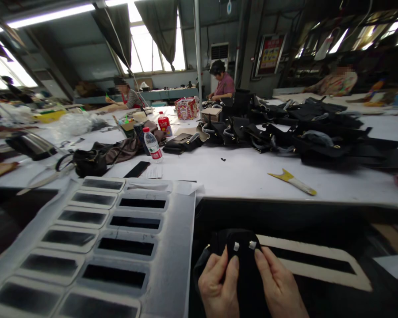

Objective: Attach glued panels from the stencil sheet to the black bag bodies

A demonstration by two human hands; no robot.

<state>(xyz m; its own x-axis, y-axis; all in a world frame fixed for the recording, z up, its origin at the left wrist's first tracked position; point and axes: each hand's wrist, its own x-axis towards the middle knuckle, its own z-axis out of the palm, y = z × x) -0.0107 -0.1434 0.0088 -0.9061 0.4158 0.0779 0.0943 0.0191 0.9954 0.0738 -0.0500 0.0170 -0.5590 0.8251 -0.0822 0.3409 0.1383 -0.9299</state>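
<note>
Low in the view, below the table edge, my left hand [220, 280] and my right hand [277, 282] pinch a black fabric piece [247, 274] from both sides. Two small whitish tabs [236, 246] show near its top, between my thumbs. Both thumbs press on the near face, while the other fingers are partly hidden behind it. Right of my hands lies a cream rectangular frame [338, 251] with a dark strip across its middle. What the black piece belongs to cannot be made out.
On the left, a translucent sheet [184, 247] carries rows of framed dark strips. A white table [219, 176] holds a water bottle [152, 145], a phone [137, 169], a yellow-ended tool [293, 181] and heaped black bags [318, 137]. Several people sit farther back.
</note>
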